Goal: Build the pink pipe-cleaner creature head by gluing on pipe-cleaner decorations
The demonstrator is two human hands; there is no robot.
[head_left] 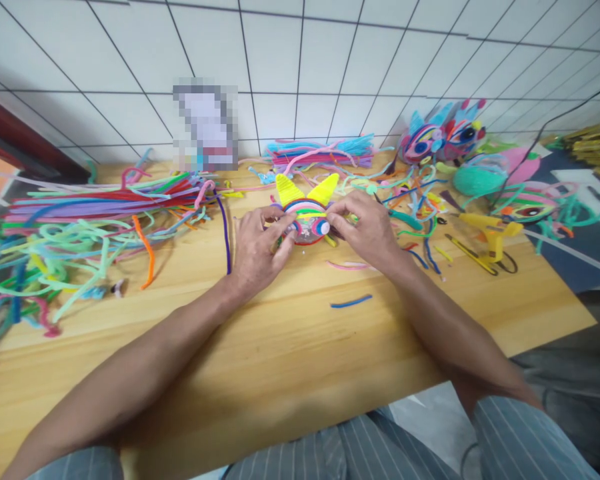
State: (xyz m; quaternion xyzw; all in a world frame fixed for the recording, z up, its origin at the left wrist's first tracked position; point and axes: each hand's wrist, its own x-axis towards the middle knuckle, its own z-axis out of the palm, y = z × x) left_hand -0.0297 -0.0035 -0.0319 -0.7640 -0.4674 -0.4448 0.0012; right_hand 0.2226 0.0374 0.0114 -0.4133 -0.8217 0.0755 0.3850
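A round animal face made of pipe cleaners (310, 232) lies on the table between my hands. It has two pointed yellow ears (324, 189), coloured bands over the brow and round blue-and-pink eyes. A short yellow pipe cleaner (311, 215) runs across the brow from one set of fingertips to the other. My left hand (260, 245) is closed at the face's left side, its fingertips pressed on the eye and brow. On the opposite side, my right hand (366, 228) pinches near the yellow strip's right end. The fingers partly cover both edges of the face.
Bundles of pipe cleaners (105, 200) fill the left side, with another bundle (320, 152) at the back wall. Rightward are loose cut pieces, a yellow glue gun (495, 233) with a black cord, and similar made faces (425, 143). A blue piece (351, 301) lies in front.
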